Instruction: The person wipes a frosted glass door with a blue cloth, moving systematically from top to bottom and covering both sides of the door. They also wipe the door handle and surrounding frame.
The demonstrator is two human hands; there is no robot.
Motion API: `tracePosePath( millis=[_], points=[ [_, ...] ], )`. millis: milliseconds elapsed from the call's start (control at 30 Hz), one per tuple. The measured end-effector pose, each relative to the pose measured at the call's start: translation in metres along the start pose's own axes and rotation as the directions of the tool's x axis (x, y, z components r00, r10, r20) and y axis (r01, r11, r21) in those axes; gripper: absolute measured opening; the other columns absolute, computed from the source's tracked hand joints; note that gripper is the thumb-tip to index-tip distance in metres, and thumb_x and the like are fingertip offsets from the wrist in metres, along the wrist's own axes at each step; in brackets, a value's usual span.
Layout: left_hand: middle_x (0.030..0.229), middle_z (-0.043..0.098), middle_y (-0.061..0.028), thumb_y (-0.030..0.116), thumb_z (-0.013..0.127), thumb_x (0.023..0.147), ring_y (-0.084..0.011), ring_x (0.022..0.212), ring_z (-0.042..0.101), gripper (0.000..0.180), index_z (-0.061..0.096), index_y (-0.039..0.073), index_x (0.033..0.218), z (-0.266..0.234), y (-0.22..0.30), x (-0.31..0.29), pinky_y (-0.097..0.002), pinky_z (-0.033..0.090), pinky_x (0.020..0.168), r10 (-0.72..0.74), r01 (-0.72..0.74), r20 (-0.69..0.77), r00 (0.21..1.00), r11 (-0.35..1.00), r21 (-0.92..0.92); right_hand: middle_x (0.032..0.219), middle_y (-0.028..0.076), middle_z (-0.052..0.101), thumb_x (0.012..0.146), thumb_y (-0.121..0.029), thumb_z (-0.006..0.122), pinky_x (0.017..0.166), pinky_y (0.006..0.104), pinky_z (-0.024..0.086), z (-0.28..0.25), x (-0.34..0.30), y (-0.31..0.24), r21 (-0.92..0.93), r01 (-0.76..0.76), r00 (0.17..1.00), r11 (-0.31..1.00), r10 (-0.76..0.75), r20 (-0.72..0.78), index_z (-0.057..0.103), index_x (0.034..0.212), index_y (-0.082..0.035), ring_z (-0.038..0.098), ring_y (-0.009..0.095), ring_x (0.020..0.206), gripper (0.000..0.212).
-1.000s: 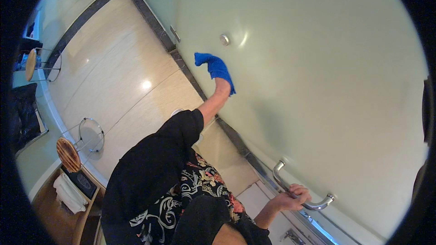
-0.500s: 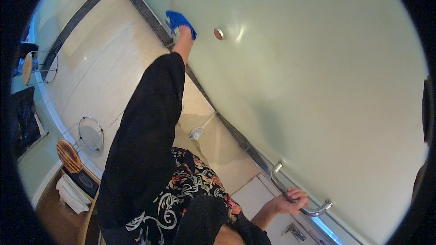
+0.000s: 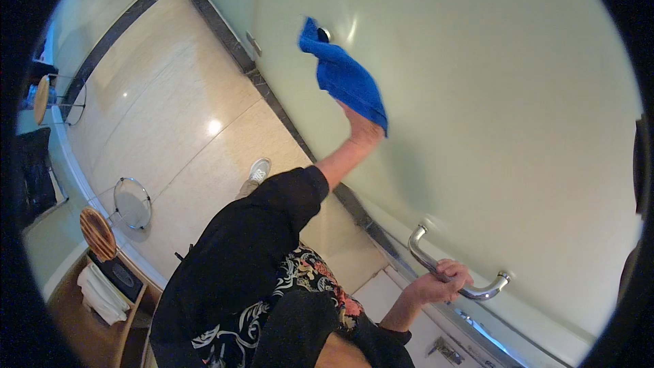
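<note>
A blue cloth lies against a pale frosted glass door, beside a small round metal fitting. My left hand reaches up to that cloth, which covers most of its fingers. The cloth trails up and left from the hand in a twisted fold. Lower right, my right hand is wrapped round a curved chrome handle fixed on the glass.
Dark stone edging borders the cream tiled floor. At the left stand stools with round wooden seats and metal legs. A wooden shelf at the lower left holds folded white towels. A door lever shows at the bottom right.
My left hand and the blue cloth have moved right and down across the glass, from its left edge to below the round fitting. My right hand stays on the handle.
</note>
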State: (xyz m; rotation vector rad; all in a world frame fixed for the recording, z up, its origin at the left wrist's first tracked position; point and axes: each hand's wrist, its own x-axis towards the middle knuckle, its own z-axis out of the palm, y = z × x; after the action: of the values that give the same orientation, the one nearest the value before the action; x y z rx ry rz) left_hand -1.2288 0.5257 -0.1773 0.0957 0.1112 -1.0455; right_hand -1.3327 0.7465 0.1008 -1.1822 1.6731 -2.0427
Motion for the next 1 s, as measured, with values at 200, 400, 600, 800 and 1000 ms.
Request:
tracePosePath(
  millis=[200,400,600,800,1000],
  points=[
    [0.121,0.043,-0.0053,0.048,0.039,0.082,-0.0227,0.114,0.035,0.051,0.040,0.016,0.122,0.163,0.009,-0.119,-0.0476,0.017,0.097,-0.145,-0.036,0.477,0.867,0.936,0.350,0.051,0.004,0.037,0.072,-0.007,0.046,0.043,0.0245,0.035,-0.007,0.000,0.004,0.092,0.013,0.996,0.996,-0.021,0.089,0.038,0.058,-0.007,0.037,0.013,0.044,0.016],
    [0.120,0.043,-0.0087,0.050,0.048,0.075,-0.0265,0.116,0.035,0.057,0.040,0.017,0.121,0.235,0.011,-0.149,-0.0592,0.013,0.096,-0.299,-0.610,0.725,0.621,0.395,0.686,0.055,0.004,0.042,0.074,-0.002,0.047,0.047,0.0230,0.038,-0.011,0.007,0.012,0.256,-0.077,0.942,0.964,-0.014,0.335,0.042,0.068,-0.004,0.041,0.010,0.048,0.009],
    [0.107,0.048,-0.0049,0.051,0.051,0.072,-0.0212,0.099,0.046,0.054,0.042,0.017,0.113,0.228,-0.020,-0.120,-0.0448,0.031,0.088,-0.247,0.155,0.638,0.729,0.968,0.197,0.055,0.005,0.047,0.075,0.000,0.050,0.049,0.0227,0.040,-0.014,0.016,0.017,0.312,-0.038,0.922,0.949,-0.087,0.378,0.043,0.067,-0.004,0.046,0.011,0.049,0.011],
    [0.066,0.052,-0.0010,0.008,0.042,0.083,-0.0147,0.064,0.052,0.016,0.054,0.012,0.074,0.120,0.017,-0.002,-0.0320,0.044,0.060,0.449,0.755,0.687,0.572,-0.616,-0.225,0.055,0.004,0.046,0.077,-0.004,0.053,0.048,0.0225,0.038,-0.008,0.011,0.021,0.325,-0.058,0.933,0.944,-0.065,0.355,0.042,0.066,-0.005,0.044,0.010,0.048,0.015],
    [0.119,0.046,-0.0054,0.040,0.037,0.086,-0.0199,0.103,0.047,0.048,0.046,0.003,0.117,0.001,0.006,-0.056,-0.0315,0.033,0.090,-0.018,-0.239,-0.249,0.968,-0.350,-0.906,0.056,0.004,0.044,0.076,-0.004,0.052,0.047,0.0228,0.036,-0.010,0.010,0.018,0.294,-0.033,0.947,0.955,-0.064,0.316,0.041,0.067,-0.004,0.043,0.010,0.048,0.014]
  ],
)
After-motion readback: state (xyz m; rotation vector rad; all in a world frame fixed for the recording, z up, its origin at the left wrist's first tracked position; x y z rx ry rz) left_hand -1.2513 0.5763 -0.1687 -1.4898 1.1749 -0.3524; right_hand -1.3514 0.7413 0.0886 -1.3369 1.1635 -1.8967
